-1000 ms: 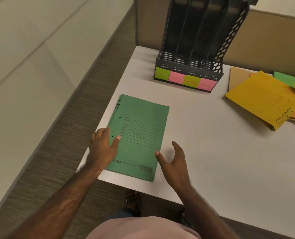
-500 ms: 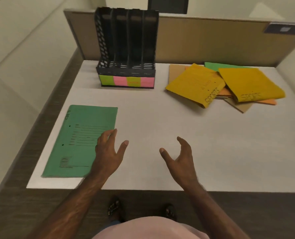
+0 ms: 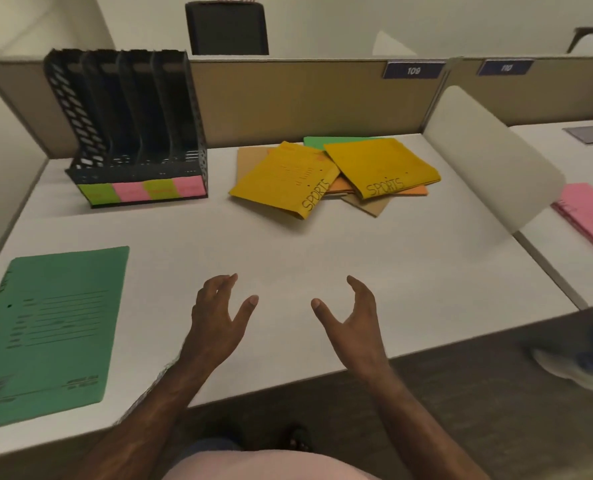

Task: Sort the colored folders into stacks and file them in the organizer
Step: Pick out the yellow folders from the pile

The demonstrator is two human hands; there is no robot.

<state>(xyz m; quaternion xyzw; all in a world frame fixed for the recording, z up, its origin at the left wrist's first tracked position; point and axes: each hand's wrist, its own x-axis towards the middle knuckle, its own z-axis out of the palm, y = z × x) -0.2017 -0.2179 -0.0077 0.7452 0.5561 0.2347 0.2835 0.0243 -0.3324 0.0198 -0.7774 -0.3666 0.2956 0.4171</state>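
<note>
A green folder (image 3: 49, 330) lies flat at the near left of the white desk (image 3: 322, 251). A black four-slot organizer (image 3: 129, 133) with green and pink labels stands at the back left. A loose pile at the back middle holds two yellow folders marked SPORTS (image 3: 284, 178) (image 3: 381, 168), an orange one (image 3: 343, 186), a brown one (image 3: 367, 204) and a green one (image 3: 326, 141) underneath. My left hand (image 3: 219, 320) and my right hand (image 3: 350, 320) hover over bare desk near the front edge, fingers spread, holding nothing.
A tan partition (image 3: 305, 95) runs along the back of the desk. A rounded white divider (image 3: 485, 157) marks the right side, with a pink folder (image 3: 589, 213) on the neighbouring desk beyond it. A black chair back (image 3: 227, 27) shows behind the partition.
My left hand has let go of the green folder and both hands have moved right to the middle of the desk. My view has swung right, bringing the folder pile into fuller view.
</note>
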